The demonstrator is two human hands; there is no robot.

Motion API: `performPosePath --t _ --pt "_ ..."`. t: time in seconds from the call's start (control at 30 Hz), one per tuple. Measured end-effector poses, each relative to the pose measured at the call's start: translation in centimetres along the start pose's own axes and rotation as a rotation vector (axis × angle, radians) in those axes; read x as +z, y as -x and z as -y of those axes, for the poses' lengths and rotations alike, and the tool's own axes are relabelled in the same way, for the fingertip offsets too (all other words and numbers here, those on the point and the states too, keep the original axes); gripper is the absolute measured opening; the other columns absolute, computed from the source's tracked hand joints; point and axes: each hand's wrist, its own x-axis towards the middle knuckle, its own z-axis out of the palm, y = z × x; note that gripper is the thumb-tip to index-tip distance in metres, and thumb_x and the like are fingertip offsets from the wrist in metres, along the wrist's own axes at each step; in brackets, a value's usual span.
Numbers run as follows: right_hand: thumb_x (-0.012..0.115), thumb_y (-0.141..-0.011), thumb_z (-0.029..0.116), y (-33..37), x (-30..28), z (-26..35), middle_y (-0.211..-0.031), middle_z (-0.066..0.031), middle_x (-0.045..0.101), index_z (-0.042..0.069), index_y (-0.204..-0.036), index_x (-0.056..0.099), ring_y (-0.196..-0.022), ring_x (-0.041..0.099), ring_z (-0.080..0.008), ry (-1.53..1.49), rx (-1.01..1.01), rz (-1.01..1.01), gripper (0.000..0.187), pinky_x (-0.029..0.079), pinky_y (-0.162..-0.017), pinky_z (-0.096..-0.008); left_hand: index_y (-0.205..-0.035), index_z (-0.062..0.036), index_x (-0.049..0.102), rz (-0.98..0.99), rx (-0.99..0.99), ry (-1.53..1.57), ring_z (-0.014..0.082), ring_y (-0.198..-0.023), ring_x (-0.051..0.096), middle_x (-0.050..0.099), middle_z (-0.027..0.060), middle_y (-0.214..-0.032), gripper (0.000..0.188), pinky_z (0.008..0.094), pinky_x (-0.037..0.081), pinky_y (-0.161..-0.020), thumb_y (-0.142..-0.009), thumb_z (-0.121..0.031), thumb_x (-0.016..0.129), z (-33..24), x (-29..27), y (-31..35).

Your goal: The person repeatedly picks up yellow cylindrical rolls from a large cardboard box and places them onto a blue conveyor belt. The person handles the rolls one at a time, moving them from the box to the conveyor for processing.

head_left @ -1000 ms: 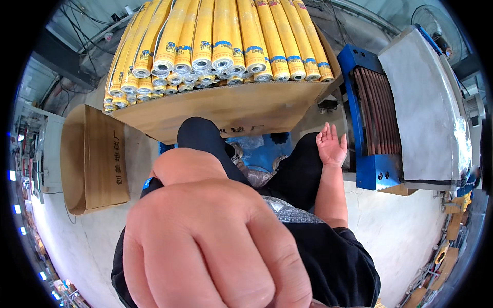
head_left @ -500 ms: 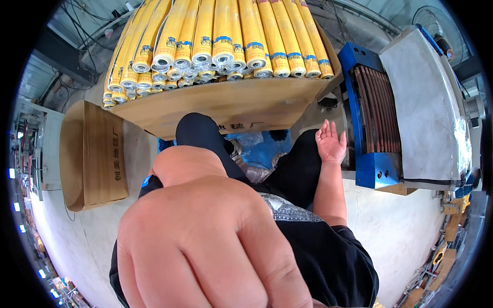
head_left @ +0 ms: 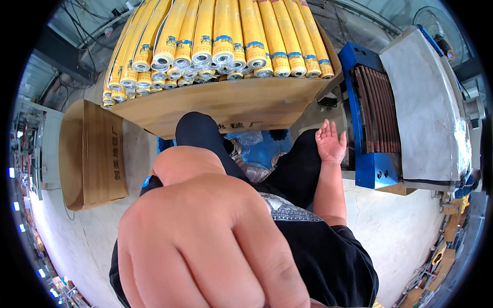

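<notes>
My left hand (head_left: 195, 231) is raised close to the camera, its back and knuckles filling the lower left of the head view. Its fingers are bent and pressed together; their tips run out of the picture at the bottom, so whatever they hold or touch is hidden. By my right thigh, my right hand (head_left: 331, 146) rests palm up with the fingers stretched out, holding nothing. Beyond my knees stands a large cardboard box (head_left: 221, 102), with many yellow printed rolls (head_left: 223, 41) in clear film stacked in it.
On the left stands a brown cardboard box (head_left: 102, 159) on the floor. A blue-framed machine part (head_left: 377, 118) with dark ribbed slats and a grey cover is close on the right. A blue base (head_left: 251, 151) shows under the big box. A fan (head_left: 436, 36) is at the far right.
My left hand has shifted very slightly to the left. My right hand and the boxes look the same.
</notes>
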Motion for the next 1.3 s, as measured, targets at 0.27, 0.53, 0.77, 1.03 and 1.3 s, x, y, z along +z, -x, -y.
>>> performPosePath --t 0.27,0.53,0.77,1.03,1.3 --pt "0.059 -0.087 0.039 0.2 0.3 0.0 -0.129 -0.0191 0.050 0.001 -0.126 0.046 -0.110 0.054 -0.0298 0.001 -0.012 -0.022 0.057 0.042 -0.093 -0.0450 -0.048 -0.0072 0.042 0.055 0.063 -0.047 0.0090 -0.041 0.047 0.041 -0.0005 -0.046 0.035 0.0203 0.057 -0.061 -0.069 0.019 0.052 0.2 -0.3 -0.6" --pt "0.058 -0.088 0.041 0.1 0.2 0.0 -0.126 -0.0190 0.053 0.002 -0.124 0.048 -0.109 0.054 -0.0296 -0.007 0.002 -0.017 0.054 0.042 -0.092 -0.0448 -0.050 -0.0060 0.044 -0.007 0.055 -0.002 0.0092 -0.041 0.047 0.043 -0.0001 -0.047 0.033 0.0222 0.058 -0.063 -0.070 0.019 0.052 0.1 0.2 0.1" --pt "0.058 -0.087 0.041 0.2 0.2 0.0 -0.126 -0.0190 0.053 0.002 -0.124 0.048 -0.109 0.054 -0.0296 0.000 -0.002 -0.017 0.054 0.042 -0.093 -0.0446 -0.049 -0.0062 0.044 0.022 0.111 -0.009 0.0094 -0.039 0.045 0.044 0.0004 -0.047 0.034 0.0221 0.057 -0.061 -0.071 0.019 0.050 0.4 0.0 -0.4" --pt "0.059 -0.087 0.040 0.0 -0.1 0.1 -0.127 -0.0192 0.052 0.001 -0.124 0.048 -0.109 0.054 -0.0301 0.001 -0.001 0.001 0.054 0.042 -0.093 -0.0447 -0.049 -0.0064 0.043 -0.247 0.119 -0.056 0.0121 -0.040 0.043 0.046 0.0017 -0.049 0.029 0.0221 0.050 -0.049 -0.070 0.011 0.053 0.7 1.1 0.9" --pt "0.057 -0.088 0.040 -0.1 0.1 0.0 -0.128 -0.0192 0.051 0.001 -0.126 0.046 -0.110 0.053 -0.0301 0.013 0.006 -0.007 0.055 0.042 -0.093 -0.0448 -0.057 -0.0065 0.051 0.016 0.226 -0.867 0.0181 -0.049 0.046 0.050 0.0045 -0.056 0.018 0.0268 0.044 -0.048 -0.055 0.004 0.066 2.5 0.1 -0.5"
